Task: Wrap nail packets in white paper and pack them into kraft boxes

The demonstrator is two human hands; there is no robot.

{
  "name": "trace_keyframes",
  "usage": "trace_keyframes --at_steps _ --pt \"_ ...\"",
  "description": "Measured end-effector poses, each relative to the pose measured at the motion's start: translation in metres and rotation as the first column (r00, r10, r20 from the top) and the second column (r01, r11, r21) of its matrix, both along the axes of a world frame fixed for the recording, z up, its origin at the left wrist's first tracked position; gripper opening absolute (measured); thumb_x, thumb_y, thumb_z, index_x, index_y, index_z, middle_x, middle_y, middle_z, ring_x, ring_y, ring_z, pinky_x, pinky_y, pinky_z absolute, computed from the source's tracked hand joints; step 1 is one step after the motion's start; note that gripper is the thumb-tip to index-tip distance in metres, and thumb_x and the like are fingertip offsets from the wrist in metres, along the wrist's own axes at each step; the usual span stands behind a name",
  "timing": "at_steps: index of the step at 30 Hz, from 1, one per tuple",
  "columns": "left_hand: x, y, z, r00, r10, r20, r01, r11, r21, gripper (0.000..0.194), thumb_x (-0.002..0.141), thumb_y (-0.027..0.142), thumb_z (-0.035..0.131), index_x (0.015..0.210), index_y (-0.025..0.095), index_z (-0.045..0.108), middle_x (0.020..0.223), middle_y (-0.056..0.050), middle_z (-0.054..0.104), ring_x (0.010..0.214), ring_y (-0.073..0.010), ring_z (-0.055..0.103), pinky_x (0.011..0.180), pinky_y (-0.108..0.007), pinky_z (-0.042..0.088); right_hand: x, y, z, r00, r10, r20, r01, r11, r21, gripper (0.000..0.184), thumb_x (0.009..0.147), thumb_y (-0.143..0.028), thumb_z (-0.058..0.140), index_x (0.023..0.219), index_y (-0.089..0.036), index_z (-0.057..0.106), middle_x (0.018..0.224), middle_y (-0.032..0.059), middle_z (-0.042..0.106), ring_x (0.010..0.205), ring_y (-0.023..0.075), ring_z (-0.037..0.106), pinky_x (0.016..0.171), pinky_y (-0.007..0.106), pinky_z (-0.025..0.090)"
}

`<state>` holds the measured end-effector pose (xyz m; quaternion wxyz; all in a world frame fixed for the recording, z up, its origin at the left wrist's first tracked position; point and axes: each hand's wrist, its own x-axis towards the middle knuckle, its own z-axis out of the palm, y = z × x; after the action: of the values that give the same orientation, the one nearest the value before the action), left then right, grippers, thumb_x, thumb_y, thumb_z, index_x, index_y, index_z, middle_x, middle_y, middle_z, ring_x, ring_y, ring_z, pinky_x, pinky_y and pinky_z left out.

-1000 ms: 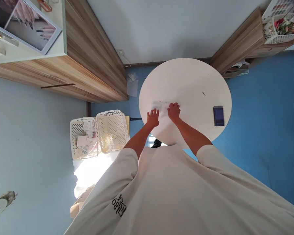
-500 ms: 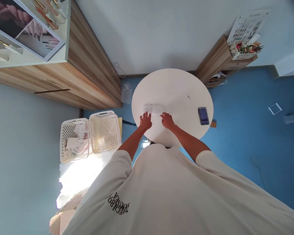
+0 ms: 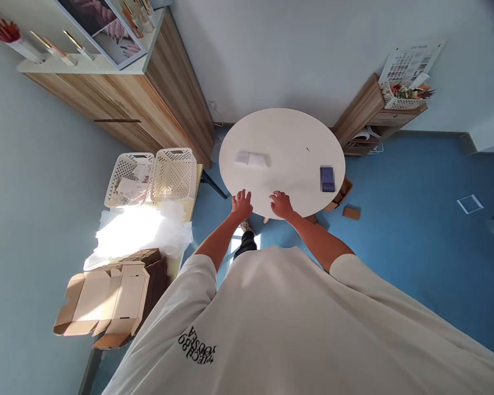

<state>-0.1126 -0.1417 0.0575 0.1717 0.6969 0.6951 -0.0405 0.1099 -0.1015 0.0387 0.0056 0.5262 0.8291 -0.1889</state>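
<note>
Head view: my left hand (image 3: 242, 206) and right hand (image 3: 281, 204) rest empty at the round surface's (image 3: 282, 129) edge, fingers apart. A blurred white item (image 3: 251, 159) lies beyond them.

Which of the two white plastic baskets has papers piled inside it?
The basket farther from the round table: papers lie heaped in it, unlike the other basket, which stands nearer the table.
</note>
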Motion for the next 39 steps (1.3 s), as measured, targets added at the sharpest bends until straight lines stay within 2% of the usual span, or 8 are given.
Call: trace_keyframes --at_steps 4,7,12,15,21,29,34,39 --pt "0.021 -0.053 0.006 1.0 0.017 0.026 -0.017 1.0 -0.003 0.065 0.097 0.022 0.049 0.161 0.02 0.04 0.173 -0.018 0.031 0.16 -0.0346 0.028 0.126 -0.058 0.028 0.018 -0.04 0.008 0.999 0.037 0.016 -0.036 0.999 -0.024 0.046 0.104 -0.022 0.044 0.144 -0.019 0.066 0.154 0.0162 0.054 0.138 0.0334 0.048 0.113 0.047 0.039" --pt "0.026 -0.085 0.014 0.999 0.036 0.035 -0.035 0.999 -0.028 0.064 0.098 0.023 0.048 0.161 0.018 0.04 0.173 -0.018 0.031 0.16 -0.0345 0.028 0.127 -0.057 0.027 0.02 -0.063 0.016 0.998 0.058 0.037 -0.056 0.997 -0.053 0.045 0.105 -0.023 0.044 0.144 -0.02 0.066 0.152 0.0154 0.055 0.136 0.0323 0.049 0.112 0.045 0.04" --pt "0.013 -0.129 0.029 0.996 0.093 0.018 -0.091 0.993 -0.072 0.062 0.1 0.024 0.046 0.162 0.017 0.038 0.173 -0.018 0.031 0.158 -0.0342 0.029 0.126 -0.054 0.028 0.004 -0.099 0.024 0.996 0.089 0.03 -0.087 0.993 -0.077 0.042 0.106 -0.023 0.045 0.142 -0.02 0.067 0.151 0.0139 0.057 0.136 0.0305 0.05 0.112 0.043 0.04" --pt "-0.005 -0.155 0.034 0.993 0.121 -0.003 -0.121 0.991 -0.064 0.057 0.101 0.026 0.047 0.158 0.019 0.044 0.17 -0.017 0.037 0.154 -0.0338 0.037 0.123 -0.052 0.033 -0.012 -0.121 0.024 0.994 0.105 0.018 -0.104 0.992 -0.079 0.041 0.106 -0.024 0.046 0.141 -0.02 0.067 0.151 0.0132 0.058 0.136 0.0303 0.05 0.112 0.043 0.04" --pt "-0.061 -0.206 0.044 0.981 0.185 -0.06 -0.187 0.982 -0.038 0.044 0.103 0.028 0.048 0.147 0.022 0.055 0.15 -0.017 0.056 0.138 -0.0316 0.055 0.112 -0.045 0.046 -0.052 -0.166 0.027 0.991 0.129 -0.027 -0.13 0.991 -0.035 0.041 0.104 -0.025 0.049 0.14 -0.021 0.069 0.148 0.0135 0.059 0.133 0.0323 0.052 0.11 0.045 0.042" --pt "-0.166 -0.29 0.061 0.945 0.304 -0.122 -0.306 0.952 -0.001 0.036 0.104 0.028 0.047 0.137 0.021 0.058 0.141 -0.017 0.061 0.13 -0.0311 0.061 0.107 -0.043 0.049 -0.141 -0.249 0.027 0.99 0.13 -0.062 -0.132 0.991 -0.031 0.042 0.103 -0.023 0.047 0.137 -0.021 0.07 0.145 0.0142 0.06 0.128 0.0329 0.053 0.109 0.048 0.042" --pt "-0.227 -0.347 0.06 0.88 0.455 -0.136 -0.454 0.89 0.045 0.038 0.105 0.034 0.046 0.139 0.018 0.055 0.142 -0.02 0.061 0.134 -0.0336 0.058 0.107 -0.043 0.049 -0.188 -0.306 0.016 0.986 0.152 -0.075 -0.156 0.986 -0.06 0.041 0.103 -0.023 0.048 0.137 -0.022 0.071 0.146 0.013 0.06 0.13 0.0322 0.052 0.109 0.047 0.042" --pt "-0.263 -0.388 0.051 0.816 0.558 -0.148 -0.565 0.825 -0.001 0.041 0.106 0.038 0.049 0.14 0.017 0.055 0.145 -0.022 0.06 0.133 -0.035 0.06 0.106 -0.044 0.049 -0.214 -0.346 0.013 0.984 0.156 -0.084 -0.162 0.984 -0.07 0.039 0.103 -0.023 0.049 0.135 -0.023 0.071 0.148 0.0119 0.059 0.13 0.0311 0.052 0.108 0.045 0.042"
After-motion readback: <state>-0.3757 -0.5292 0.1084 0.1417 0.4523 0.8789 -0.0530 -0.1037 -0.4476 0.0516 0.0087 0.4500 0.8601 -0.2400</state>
